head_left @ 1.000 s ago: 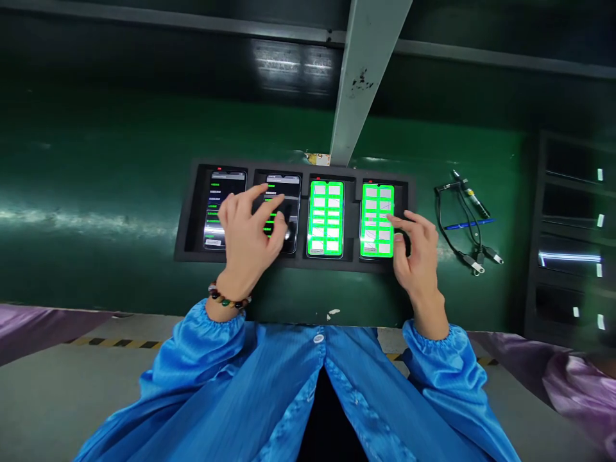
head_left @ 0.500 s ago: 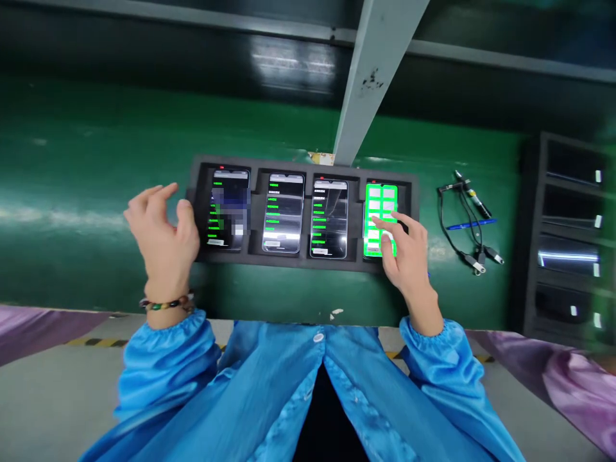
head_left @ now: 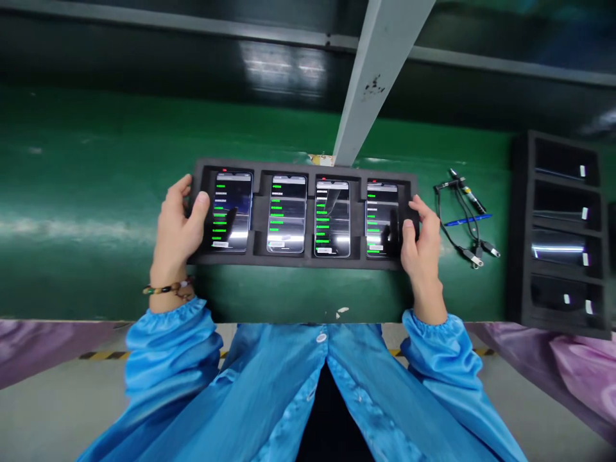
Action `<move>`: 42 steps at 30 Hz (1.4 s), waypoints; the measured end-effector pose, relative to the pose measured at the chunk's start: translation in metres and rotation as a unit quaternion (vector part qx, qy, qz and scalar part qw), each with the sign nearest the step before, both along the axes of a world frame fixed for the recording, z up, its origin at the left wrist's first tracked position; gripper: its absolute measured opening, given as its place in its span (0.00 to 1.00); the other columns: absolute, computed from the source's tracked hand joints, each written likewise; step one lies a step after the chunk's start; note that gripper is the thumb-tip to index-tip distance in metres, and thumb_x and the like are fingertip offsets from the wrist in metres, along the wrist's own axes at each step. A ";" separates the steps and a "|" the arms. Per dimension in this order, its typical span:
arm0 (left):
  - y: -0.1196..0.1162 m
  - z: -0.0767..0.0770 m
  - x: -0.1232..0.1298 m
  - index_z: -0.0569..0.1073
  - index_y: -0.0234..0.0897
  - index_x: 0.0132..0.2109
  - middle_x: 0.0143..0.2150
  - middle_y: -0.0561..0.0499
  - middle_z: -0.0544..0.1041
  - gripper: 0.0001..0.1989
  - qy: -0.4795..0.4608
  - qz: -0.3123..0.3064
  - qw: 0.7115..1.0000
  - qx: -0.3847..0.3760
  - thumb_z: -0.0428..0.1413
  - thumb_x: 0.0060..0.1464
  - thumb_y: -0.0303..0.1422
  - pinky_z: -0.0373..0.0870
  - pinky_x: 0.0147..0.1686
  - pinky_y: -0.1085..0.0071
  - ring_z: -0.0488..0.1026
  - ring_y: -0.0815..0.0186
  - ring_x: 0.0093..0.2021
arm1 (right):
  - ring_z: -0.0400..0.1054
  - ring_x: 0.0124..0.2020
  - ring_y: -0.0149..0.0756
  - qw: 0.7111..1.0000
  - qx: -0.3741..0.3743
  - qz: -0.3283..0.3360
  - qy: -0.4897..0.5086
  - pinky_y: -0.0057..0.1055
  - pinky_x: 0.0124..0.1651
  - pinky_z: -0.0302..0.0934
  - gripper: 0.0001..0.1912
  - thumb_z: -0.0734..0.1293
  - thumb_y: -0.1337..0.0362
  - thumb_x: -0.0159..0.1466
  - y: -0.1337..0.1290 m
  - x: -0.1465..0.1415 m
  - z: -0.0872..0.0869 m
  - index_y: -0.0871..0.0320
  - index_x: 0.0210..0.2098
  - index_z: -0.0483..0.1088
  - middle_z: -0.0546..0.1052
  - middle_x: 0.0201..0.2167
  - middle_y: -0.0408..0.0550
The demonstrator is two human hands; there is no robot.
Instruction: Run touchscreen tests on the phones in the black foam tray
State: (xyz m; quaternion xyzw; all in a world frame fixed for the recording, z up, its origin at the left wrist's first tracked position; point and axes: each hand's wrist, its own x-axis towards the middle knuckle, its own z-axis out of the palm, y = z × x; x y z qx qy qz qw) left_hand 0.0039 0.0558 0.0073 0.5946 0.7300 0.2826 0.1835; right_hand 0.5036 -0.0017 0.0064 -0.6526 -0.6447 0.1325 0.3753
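A black foam tray (head_left: 308,262) lies in front of me on the green bench, with several smartphones side by side in its slots. Gripping the tray's left end is my left hand (head_left: 177,231), thumb on top of the rim. My right hand (head_left: 423,247) holds the right end the same way, beside the rightmost phone (head_left: 382,218). That phone and the leftmost phone (head_left: 232,212) show dark screens with green and white text lines. Between them, the two middle phones (head_left: 286,215) (head_left: 332,218) show similar lists.
Right of the tray lie a black cable (head_left: 447,240) with metal plugs, a blue pen (head_left: 469,220) and a dark marker (head_left: 474,199). Farther right stands another black tray (head_left: 522,256) of phones. A grey post (head_left: 380,77) rises behind my tray. Purple cloth (head_left: 577,366) shows at both sides.
My right hand has left the rightmost phone's screen and taken the tray's right end. That screen went from bright green to a dark text list. My left hand has closed on the left end.
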 end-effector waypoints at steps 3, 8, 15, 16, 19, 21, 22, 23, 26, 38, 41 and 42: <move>-0.008 0.002 0.002 0.70 0.39 0.76 0.71 0.43 0.77 0.31 -0.006 -0.031 0.999 0.041 0.53 0.75 0.50 0.68 0.72 0.51 0.73 0.54 0.69 | 0.67 0.75 0.52 0.999 0.031 0.021 -0.010 0.63 0.77 0.61 0.20 0.59 0.56 0.81 -0.003 -0.002 0.004 0.49 0.66 0.73 0.80 0.66 0.54; -0.012 0.005 0.003 0.87 0.40 0.54 0.68 0.44 0.78 0.21 0.023 -0.048 0.994 0.094 0.55 0.75 0.48 0.64 0.74 0.43 0.73 0.49 0.69 | 0.72 0.70 0.50 0.997 0.002 0.050 -0.052 0.60 0.74 0.62 0.19 0.58 0.58 0.81 -0.004 -0.004 0.007 0.47 0.59 0.80 0.85 0.57 0.50; -0.013 0.017 0.020 0.85 0.45 0.62 0.78 0.42 0.66 0.21 0.122 -0.132 0.977 0.118 0.53 0.77 0.46 0.57 0.76 0.37 0.62 0.45 0.77 | 0.65 0.76 0.52 0.997 -0.023 0.056 -0.057 0.62 0.77 0.59 0.22 0.57 0.54 0.81 -0.002 -0.003 0.009 0.47 0.69 0.72 0.79 0.67 0.52; -0.014 0.020 0.028 0.86 0.46 0.59 0.78 0.44 0.67 0.19 0.130 -0.182 0.967 0.118 0.54 0.76 0.46 0.56 0.76 0.37 0.63 0.45 0.77 | 0.66 0.74 0.51 0.996 -0.021 0.064 -0.060 0.62 0.77 0.59 0.21 0.57 0.55 0.81 -0.002 -0.003 0.009 0.47 0.66 0.74 0.81 0.64 0.51; -0.011 0.025 0.058 0.87 0.50 0.56 0.77 0.48 0.69 0.19 0.127 -0.309 0.940 0.070 0.53 0.75 0.47 0.58 0.74 0.37 0.66 0.44 0.74 | 0.69 0.72 0.50 0.994 -0.033 0.071 -0.075 0.62 0.77 0.58 0.20 0.57 0.56 0.81 -0.003 -0.003 0.010 0.47 0.62 0.77 0.83 0.61 0.50; -0.007 0.025 0.074 0.85 0.51 0.61 0.79 0.47 0.67 0.21 0.129 -0.314 0.939 0.048 0.51 0.75 0.46 0.57 0.74 0.37 0.64 0.43 0.74 | 0.66 0.74 0.51 0.995 -0.038 0.060 -0.076 0.61 0.76 0.58 0.20 0.58 0.55 0.81 -0.003 -0.003 0.010 0.46 0.67 0.74 0.81 0.66 0.50; -0.004 0.025 0.079 0.84 0.51 0.64 0.79 0.47 0.66 0.21 0.128 -0.308 0.942 0.046 0.51 0.75 0.46 0.56 0.75 0.36 0.63 0.42 0.75 | 0.65 0.75 0.51 0.995 -0.035 0.058 -0.074 0.61 0.76 0.58 0.21 0.59 0.55 0.81 -0.003 -0.003 0.009 0.46 0.68 0.72 0.79 0.68 0.50; -0.002 0.024 0.082 0.83 0.51 0.65 0.80 0.47 0.65 0.22 0.127 -0.304 0.943 0.047 0.51 0.75 0.45 0.56 0.75 0.36 0.62 0.41 0.76 | 0.65 0.75 0.51 0.995 -0.032 0.061 -0.075 0.60 0.76 0.58 0.21 0.59 0.55 0.81 -0.003 -0.003 0.009 0.46 0.69 0.72 0.80 0.67 0.50; 0.003 0.023 0.087 0.85 0.52 0.62 0.80 0.48 0.65 0.21 0.121 -0.307 0.943 0.045 0.51 0.75 0.45 0.56 0.75 0.36 0.62 0.42 0.75 | 0.69 0.72 0.50 0.993 -0.029 0.071 -0.086 0.59 0.75 0.59 0.20 0.58 0.57 0.81 -0.002 -0.002 0.008 0.45 0.64 0.76 0.83 0.62 0.49; -0.011 0.040 0.055 0.87 0.47 0.57 0.76 0.50 0.71 0.28 0.099 -0.181 0.976 0.066 0.44 0.78 0.50 0.55 0.73 0.31 0.62 0.42 0.76 | 0.67 0.74 0.51 0.979 -0.055 0.174 -0.094 0.59 0.76 0.56 0.21 0.57 0.59 0.80 0.003 -0.052 0.027 0.45 0.65 0.75 0.81 0.64 0.50; -0.017 0.039 0.031 0.88 0.44 0.55 0.75 0.50 0.72 0.33 0.104 -0.131 0.985 0.032 0.43 0.76 0.56 0.56 0.71 0.30 0.61 0.40 0.76 | 0.65 0.75 0.51 0.965 -0.072 0.234 -0.096 0.60 0.76 0.55 0.21 0.56 0.61 0.80 0.012 -0.075 0.027 0.45 0.66 0.74 0.81 0.65 0.48; -0.018 0.037 0.026 0.87 0.43 0.57 0.75 0.49 0.71 0.35 0.103 -0.122 0.987 0.024 0.43 0.75 0.58 0.56 0.71 0.29 0.61 0.39 0.76 | 0.63 0.76 0.52 0.965 -0.071 0.232 -0.097 0.61 0.76 0.54 0.22 0.56 0.62 0.80 0.015 -0.080 0.026 0.46 0.67 0.72 0.81 0.67 0.47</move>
